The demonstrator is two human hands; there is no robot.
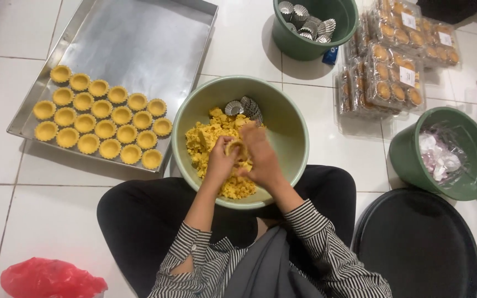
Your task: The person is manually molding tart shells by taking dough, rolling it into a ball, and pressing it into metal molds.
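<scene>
Striped sleeves (310, 221) lead to both hands, left (219, 163) and right (261, 157), pinching a crumbly, fragile tart shell (236, 148) over the bowl (293, 138); best held by its rim.

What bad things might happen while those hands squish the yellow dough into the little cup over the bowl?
1. The left hand and right hand press a small tart shell between them; pressing too hard might tear its thin wall.
2. The crumbly dough may drop bits, though the light green bowl beneath would likely catch them.
3. The finished shells sit close together on the metal tray on the floor; a bump could dent them.
</scene>
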